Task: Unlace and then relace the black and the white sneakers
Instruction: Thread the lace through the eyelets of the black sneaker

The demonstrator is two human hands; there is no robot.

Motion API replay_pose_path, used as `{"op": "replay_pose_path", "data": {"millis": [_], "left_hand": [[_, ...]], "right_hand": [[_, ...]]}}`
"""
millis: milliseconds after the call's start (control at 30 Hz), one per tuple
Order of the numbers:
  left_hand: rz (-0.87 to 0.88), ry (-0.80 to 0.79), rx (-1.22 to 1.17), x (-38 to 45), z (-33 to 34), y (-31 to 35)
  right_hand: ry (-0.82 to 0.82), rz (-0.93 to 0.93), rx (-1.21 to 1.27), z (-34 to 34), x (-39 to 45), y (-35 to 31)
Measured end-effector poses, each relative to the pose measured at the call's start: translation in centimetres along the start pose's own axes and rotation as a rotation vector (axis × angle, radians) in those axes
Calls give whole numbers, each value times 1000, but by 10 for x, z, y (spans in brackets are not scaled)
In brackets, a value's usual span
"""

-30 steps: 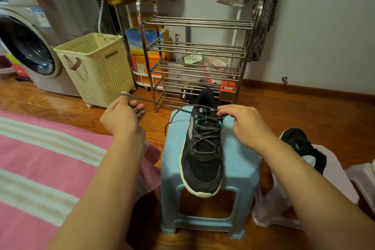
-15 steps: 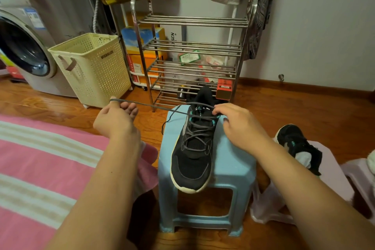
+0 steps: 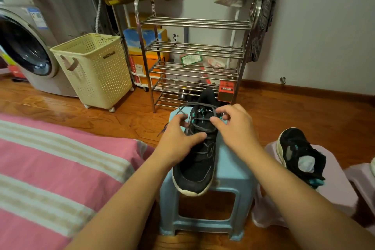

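Black sneaker (image 3: 195, 160) laced to the top, bow untied.
Left hand (image 3: 178, 138) and right hand (image 3: 233, 126) pinch the lace (image 3: 199, 105); second sneaker (image 3: 300, 154) waits.

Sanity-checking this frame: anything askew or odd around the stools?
Two things. The black sneaker on the blue stool has its toe hanging past the near edge. The second black sneaker lies tipped on its side on the pale stool. No spill or damage visible.

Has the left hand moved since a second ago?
Yes. The left hand came in rightward from out over the floor beside the blue stool and now rests on the black sneaker.
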State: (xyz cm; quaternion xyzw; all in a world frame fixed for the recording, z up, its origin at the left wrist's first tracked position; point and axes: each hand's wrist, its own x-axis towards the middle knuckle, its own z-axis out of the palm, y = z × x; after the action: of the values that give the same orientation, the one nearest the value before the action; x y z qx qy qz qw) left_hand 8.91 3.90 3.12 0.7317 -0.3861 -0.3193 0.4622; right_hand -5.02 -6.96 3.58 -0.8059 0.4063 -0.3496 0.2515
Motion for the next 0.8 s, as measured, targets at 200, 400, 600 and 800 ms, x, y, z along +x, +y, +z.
{"op": "replay_pose_path", "data": {"millis": [200,400,600,800], "left_hand": [[119,91,116,-6,11,-1],[142,259,-168,-8,-3,1],[417,556,-437,-7,-43,18],[220,-421,-328,-56,-10,27]], "right_hand": [[129,-42,186,-7,13,-9],[-148,78,245,-17,10,-6],[78,41,212,-24,9,-7],[-383,-34,345,-49,-20,-49]]}}
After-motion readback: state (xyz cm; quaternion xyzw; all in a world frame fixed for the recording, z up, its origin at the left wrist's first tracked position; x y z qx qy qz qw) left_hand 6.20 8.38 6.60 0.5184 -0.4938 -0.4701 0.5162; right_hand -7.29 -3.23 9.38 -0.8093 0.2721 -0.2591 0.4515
